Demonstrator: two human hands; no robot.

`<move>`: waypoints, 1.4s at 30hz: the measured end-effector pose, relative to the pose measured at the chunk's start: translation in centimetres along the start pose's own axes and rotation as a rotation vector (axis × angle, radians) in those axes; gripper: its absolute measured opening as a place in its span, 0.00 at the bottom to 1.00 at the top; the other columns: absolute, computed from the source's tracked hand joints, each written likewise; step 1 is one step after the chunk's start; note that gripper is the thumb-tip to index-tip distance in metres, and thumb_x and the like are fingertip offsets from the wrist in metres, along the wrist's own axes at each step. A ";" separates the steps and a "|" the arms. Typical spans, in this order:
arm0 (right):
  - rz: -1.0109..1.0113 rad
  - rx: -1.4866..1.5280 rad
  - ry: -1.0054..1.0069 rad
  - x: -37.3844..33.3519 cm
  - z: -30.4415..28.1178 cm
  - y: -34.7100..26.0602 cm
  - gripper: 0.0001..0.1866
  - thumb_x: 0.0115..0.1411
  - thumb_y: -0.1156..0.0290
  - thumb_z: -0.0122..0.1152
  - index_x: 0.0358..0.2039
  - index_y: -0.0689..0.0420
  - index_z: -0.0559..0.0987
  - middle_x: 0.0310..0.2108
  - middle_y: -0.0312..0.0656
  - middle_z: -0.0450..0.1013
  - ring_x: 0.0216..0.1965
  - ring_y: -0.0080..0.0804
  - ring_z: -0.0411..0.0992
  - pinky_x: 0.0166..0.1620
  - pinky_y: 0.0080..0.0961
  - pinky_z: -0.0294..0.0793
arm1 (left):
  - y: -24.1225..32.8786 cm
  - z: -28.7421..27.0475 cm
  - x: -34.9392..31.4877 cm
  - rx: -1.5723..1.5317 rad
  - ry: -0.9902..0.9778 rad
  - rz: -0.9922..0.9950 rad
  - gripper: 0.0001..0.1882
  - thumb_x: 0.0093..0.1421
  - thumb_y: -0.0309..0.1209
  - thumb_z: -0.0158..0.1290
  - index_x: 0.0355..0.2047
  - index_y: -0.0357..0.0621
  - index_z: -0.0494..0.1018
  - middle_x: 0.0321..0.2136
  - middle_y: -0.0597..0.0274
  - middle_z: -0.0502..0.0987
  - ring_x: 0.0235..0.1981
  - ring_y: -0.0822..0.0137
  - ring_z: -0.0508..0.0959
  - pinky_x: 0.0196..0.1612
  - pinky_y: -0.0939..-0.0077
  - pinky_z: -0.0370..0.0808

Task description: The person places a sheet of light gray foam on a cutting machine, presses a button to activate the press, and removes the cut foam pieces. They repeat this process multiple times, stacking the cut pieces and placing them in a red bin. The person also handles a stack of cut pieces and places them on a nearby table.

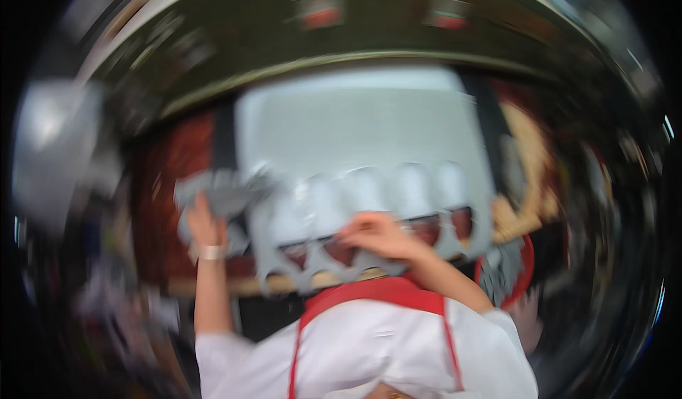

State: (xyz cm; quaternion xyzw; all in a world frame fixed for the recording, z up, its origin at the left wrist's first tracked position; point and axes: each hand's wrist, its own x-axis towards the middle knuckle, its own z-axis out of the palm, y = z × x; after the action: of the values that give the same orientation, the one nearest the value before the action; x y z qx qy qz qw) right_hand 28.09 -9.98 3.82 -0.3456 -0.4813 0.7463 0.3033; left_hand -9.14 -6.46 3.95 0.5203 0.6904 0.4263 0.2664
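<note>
A wide light grey sheet (pixel 355 122) lies across the work surface in front of me, with a row of rounded cut-outs along its near part. White shows through the farther openings, dark red through the nearer ones. My right hand (pixel 380 235) is over the near middle of the sheet, its fingers curled together. Blur hides whatever may be between them. At the left, my left hand (pixel 206 227) rests at a pile of grey cut pieces (pixel 224 193), its fingers stretched out and the thumb apart. A pale band circles that wrist.
A red tub (pixel 527 267) with grey pieces inside stands at the right near edge. Beside the sheet on the right lies a tan curved piece (pixel 529 164). Beyond the sheet runs a dark green surface (pixel 391 36) bearing two blurred red-and-white items. Motion blur smears the surroundings.
</note>
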 end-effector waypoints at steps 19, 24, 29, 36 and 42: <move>-0.109 0.111 0.492 -7.3 -12.1 -1.6 0.05 0.62 0.73 0.55 0.35 0.61 0.74 0.35 0.47 0.76 0.33 0.31 0.76 0.39 0.25 0.77 | -1.7 -3.1 -6.6 0.999 -0.068 0.446 0.29 0.46 0.18 0.54 0.52 0.44 0.70 0.53 0.49 0.69 0.57 0.52 0.68 0.60 0.56 0.63; -0.137 0.002 0.635 -7.8 -12.0 -1.3 0.05 0.63 0.74 0.54 0.35 0.62 0.74 0.34 0.45 0.76 0.33 0.29 0.75 0.39 0.24 0.77 | 13.4 -1.7 -9.8 -0.006 -0.135 0.744 0.20 0.47 0.28 0.59 0.43 0.40 0.75 0.39 0.53 0.77 0.42 0.52 0.75 0.46 0.57 0.71; -0.157 -0.080 0.549 -8.8 -11.0 0.1 0.04 0.62 0.75 0.54 0.35 0.63 0.74 0.35 0.46 0.76 0.34 0.29 0.75 0.41 0.24 0.76 | 24.3 2.6 -14.8 -1.093 -1.150 0.712 0.07 0.51 0.27 0.58 0.30 0.38 0.75 0.27 0.56 0.76 0.30 0.57 0.75 0.35 0.67 0.72; -0.248 0.056 0.572 -13.2 -12.4 1.3 0.05 0.61 0.77 0.55 0.37 0.63 0.73 0.36 0.47 0.76 0.36 0.31 0.76 0.43 0.26 0.77 | 26.0 7.6 -18.0 -1.262 -1.422 0.746 0.08 0.52 0.28 0.57 0.32 0.39 0.75 0.28 0.56 0.75 0.30 0.58 0.75 0.34 0.68 0.71; -0.349 0.106 0.659 -16.1 -14.8 2.8 0.06 0.63 0.76 0.53 0.39 0.64 0.73 0.38 0.48 0.75 0.37 0.33 0.76 0.45 0.27 0.76 | 26.9 9.3 -19.0 -1.210 -1.489 0.764 0.09 0.53 0.29 0.56 0.34 0.40 0.75 0.29 0.56 0.75 0.30 0.58 0.74 0.33 0.68 0.71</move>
State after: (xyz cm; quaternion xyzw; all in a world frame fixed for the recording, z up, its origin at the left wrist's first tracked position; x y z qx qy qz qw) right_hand 49.02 -16.13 0.38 -0.4637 -0.3704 0.5561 0.5819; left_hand 17.67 -18.98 21.23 0.6158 -0.1907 0.3285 0.6903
